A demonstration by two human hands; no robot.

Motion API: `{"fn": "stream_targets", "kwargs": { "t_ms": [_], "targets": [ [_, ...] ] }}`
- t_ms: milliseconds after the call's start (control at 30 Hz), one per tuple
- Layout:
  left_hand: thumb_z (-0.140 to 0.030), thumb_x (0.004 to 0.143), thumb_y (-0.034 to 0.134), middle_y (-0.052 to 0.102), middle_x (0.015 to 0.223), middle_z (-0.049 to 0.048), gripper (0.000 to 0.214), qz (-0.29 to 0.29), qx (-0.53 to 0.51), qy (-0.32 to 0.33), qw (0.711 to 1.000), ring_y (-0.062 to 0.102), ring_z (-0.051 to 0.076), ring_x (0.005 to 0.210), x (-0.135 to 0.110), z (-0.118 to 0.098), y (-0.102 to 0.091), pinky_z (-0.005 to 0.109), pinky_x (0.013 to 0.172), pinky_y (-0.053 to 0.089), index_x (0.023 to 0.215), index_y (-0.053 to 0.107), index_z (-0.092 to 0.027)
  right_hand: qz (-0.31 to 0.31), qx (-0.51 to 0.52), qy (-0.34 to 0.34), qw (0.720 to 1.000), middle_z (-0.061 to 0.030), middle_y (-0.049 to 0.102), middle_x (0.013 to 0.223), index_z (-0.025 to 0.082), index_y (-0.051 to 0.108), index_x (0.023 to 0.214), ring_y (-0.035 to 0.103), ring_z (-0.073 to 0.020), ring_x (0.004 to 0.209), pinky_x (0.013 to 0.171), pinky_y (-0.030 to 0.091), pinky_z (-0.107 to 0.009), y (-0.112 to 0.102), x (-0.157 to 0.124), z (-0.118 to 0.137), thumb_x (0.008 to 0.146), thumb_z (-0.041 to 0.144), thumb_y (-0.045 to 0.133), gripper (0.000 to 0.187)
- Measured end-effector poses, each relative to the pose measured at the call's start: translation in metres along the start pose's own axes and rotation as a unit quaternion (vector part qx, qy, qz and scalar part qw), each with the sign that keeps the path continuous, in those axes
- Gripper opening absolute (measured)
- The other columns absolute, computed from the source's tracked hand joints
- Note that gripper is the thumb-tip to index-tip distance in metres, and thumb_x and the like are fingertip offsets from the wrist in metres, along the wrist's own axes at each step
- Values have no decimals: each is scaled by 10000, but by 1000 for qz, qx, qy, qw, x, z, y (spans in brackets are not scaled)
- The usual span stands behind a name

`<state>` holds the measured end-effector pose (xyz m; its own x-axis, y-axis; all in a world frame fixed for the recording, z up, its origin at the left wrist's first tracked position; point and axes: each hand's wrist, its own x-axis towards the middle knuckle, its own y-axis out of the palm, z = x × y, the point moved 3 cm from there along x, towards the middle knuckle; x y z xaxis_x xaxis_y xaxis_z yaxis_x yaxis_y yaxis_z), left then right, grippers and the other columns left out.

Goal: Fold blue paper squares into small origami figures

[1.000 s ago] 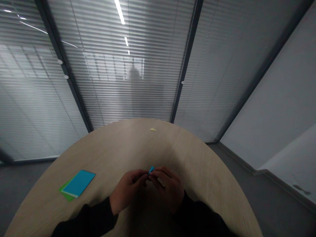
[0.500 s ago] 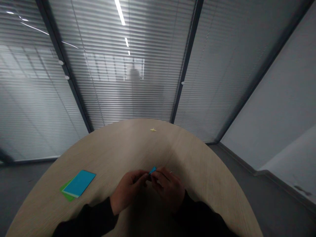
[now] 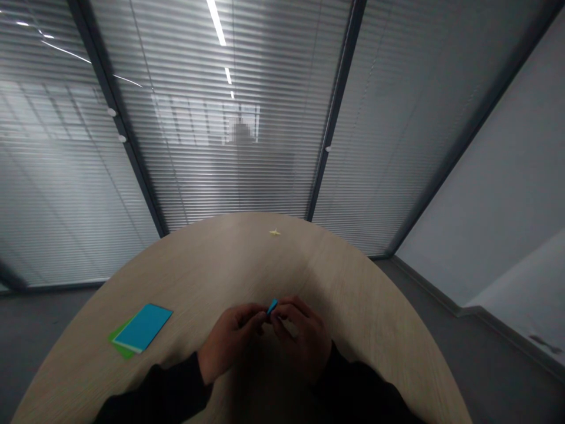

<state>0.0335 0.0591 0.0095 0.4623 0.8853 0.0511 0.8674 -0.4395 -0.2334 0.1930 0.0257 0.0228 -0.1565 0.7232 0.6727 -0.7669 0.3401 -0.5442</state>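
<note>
Nearest the camera, two black sleeves come in from the bottom of the view, the left sleeve at about seven o'clock and the right sleeve at about five; the left hand and the right hand meet in front of the person at twelve o'clock, both curled closed in a pinch; the left fingertips and the right fingertips grip a small folded piece of blue paper between them; only its tip shows above the fingers, so its shape is mostly hidden.

Under the hands spreads a rounded table with a pale wood-grain top; at about ten o'clock from the hands, well apart from them, a sheet of blue paper lies on a sheet of green paper, offset so that green shows along its lower left edge; at twelve o'clock, close to the far edge of the table, sits a tiny pale yellow paper shape.

Beyond the table, grey floor shows at about two o'clock, running up to a pale wall; from ten to one o'clock stands a glass partition with slatted blinds; a pixelated dark patch shows through it at twelve o'clock.
</note>
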Motion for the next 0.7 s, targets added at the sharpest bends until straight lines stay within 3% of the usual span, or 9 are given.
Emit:
{"fn": "stream_targets", "kwargs": {
  "t_ms": [700],
  "targets": [
    [-412, 881, 542, 737, 871, 73, 330, 8, 1, -11, 1000, 630, 207, 770, -2, -6, 1, 310, 707, 477, 985, 721, -155, -9, 83, 45, 995, -42, 649, 863, 210, 657, 816, 626, -152, 717, 632, 504, -265, 1, 1, 0, 837, 165, 598, 77]
  ]
}}
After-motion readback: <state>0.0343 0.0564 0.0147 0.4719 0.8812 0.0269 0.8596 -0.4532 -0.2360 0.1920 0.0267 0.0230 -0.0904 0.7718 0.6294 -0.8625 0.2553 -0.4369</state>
